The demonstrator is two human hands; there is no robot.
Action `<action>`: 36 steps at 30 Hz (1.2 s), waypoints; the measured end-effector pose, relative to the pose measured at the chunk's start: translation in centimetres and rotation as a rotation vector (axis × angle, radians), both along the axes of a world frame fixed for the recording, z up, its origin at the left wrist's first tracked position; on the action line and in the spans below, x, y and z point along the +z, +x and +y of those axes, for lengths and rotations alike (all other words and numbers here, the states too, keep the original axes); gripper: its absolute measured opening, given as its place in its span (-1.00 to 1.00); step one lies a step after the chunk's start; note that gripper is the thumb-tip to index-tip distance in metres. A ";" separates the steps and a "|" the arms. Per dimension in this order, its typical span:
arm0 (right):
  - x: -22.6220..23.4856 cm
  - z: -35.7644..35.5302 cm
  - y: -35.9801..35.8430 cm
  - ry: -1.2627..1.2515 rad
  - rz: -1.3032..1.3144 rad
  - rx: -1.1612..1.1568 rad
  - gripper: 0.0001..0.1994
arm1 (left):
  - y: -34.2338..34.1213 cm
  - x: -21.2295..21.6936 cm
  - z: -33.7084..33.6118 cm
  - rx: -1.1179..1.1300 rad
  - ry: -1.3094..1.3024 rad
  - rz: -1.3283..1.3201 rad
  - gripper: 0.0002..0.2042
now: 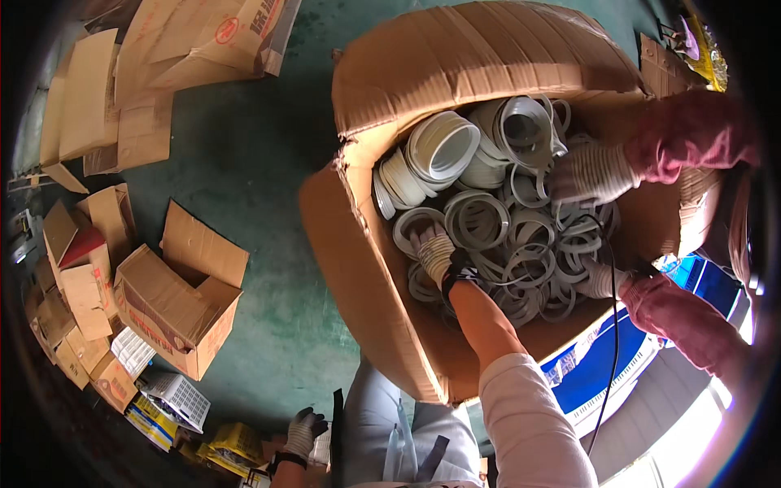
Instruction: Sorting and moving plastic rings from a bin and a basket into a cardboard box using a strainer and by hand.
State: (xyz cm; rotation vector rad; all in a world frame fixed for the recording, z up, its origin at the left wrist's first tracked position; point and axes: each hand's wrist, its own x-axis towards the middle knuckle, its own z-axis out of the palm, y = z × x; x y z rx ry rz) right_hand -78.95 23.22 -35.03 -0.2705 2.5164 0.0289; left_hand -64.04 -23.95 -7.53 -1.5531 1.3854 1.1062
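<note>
Right hand (435,250) is in the cardboard box (366,268), at nine o'clock in the pile, fingers at a white ring (398,235); whether that grip is clamped, I can't tell. Nested rings (423,159) sit at eleven. Co-worker's upper hand (594,172) works at two, lower hand (604,279) at four. Left hand (304,433) hangs at seven in view, outside the box, its grip unclear.

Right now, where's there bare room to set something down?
The green floor is bare between the small open carton and the big carton, and above, right of the flattened cardboard. Inside the big carton it's crowded: white rings, the person's right hand and a co-worker's gloved hands.
</note>
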 end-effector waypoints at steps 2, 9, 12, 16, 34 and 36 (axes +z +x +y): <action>-1.7 0.5 0.1 0.006 0.063 0.075 -0.64 | -0.4 -0.8 0.1 -0.042 0.027 -0.071 -0.49; 3.9 0.5 -2.0 -0.092 -0.199 -0.021 -0.79 | -3.2 -1.2 2.5 -0.080 0.120 -0.050 -0.55; 8.5 1.4 -1.7 -0.139 -0.262 -0.049 -0.73 | -4.2 -1.0 3.2 -0.089 0.101 -0.065 -0.56; 15.7 2.9 -1.4 -0.431 -0.264 -0.287 -0.57 | -4.7 -0.8 3.4 -0.071 0.109 -0.049 -0.56; 18.0 8.5 -5.3 -0.935 -0.577 -0.812 -0.68 | -3.4 -1.3 3.7 -0.092 0.144 -0.004 -0.52; 17.8 9.0 -4.2 -1.039 -0.488 -0.952 -0.67 | -3.6 -1.4 4.0 -0.086 0.145 0.003 -0.51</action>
